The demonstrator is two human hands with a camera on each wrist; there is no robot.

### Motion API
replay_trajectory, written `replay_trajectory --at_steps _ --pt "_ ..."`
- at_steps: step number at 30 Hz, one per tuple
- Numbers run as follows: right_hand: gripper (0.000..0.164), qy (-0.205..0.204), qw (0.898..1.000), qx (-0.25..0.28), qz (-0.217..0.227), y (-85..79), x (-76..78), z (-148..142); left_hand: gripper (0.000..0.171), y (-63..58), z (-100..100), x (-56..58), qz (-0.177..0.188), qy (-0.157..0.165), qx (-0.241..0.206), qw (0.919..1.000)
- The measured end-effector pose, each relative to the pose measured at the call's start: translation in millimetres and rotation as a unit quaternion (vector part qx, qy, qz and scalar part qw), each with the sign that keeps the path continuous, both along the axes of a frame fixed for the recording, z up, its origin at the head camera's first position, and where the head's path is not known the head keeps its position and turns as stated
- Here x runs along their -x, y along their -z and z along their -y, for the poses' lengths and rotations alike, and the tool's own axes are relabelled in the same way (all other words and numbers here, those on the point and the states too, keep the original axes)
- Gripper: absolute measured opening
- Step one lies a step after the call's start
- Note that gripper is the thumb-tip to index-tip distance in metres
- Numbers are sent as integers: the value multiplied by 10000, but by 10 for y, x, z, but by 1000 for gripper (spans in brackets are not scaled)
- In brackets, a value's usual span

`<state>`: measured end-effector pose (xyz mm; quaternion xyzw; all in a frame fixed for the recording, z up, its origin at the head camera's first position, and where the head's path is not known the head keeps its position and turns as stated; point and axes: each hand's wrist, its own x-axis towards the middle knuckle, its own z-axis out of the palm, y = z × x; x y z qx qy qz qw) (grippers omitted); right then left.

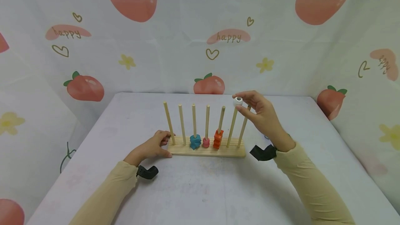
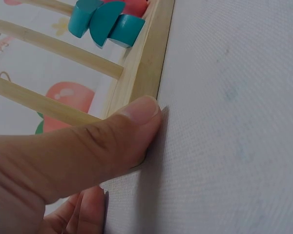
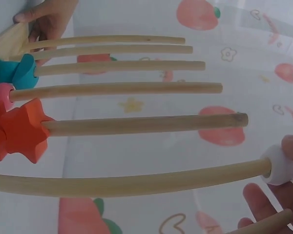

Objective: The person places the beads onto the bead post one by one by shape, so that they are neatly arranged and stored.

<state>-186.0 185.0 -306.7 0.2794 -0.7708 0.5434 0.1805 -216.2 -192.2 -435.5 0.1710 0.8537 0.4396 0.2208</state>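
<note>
A wooden peg stand (image 1: 187,150) with several upright rods stands on the table. My left hand (image 1: 153,146) grips its left end, thumb (image 2: 141,111) against the front corner and fingers towards the back. Up at the top of the second rod from the right, my right hand (image 1: 260,114) pinches a round white bead (image 1: 238,100) between thumb and fingers. In the right wrist view the rod's tip meets the hole of the white bead (image 3: 279,165). Lower down, blue beads (image 1: 195,142), pink beads (image 1: 206,142) and orange star-shaped beads (image 1: 218,139) sit on three middle rods.
The white-covered table (image 1: 200,190) spreads around the stand. A patterned cloth (image 1: 175,58) hangs behind and at the sides. A small dark object (image 1: 266,137), partly hidden, lies behind the right wrist. Black straps or mounts (image 1: 264,152) hang at both wrists.
</note>
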Motion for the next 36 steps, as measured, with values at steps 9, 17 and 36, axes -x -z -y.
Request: replay_trajectory --at_steps 9,17,36 --pt "33 -58 10000 -1 51 29 12 5 79 10 -3 14 10 -23 36 10000" --pt "33 -10 9999 -36 95 82 12 -3 79 -9 -7 10 52 -36 46 10000" --pt "40 -46 9999 -110 126 93 -32 -27 79 5 -9 11 72 -70 5 9999"
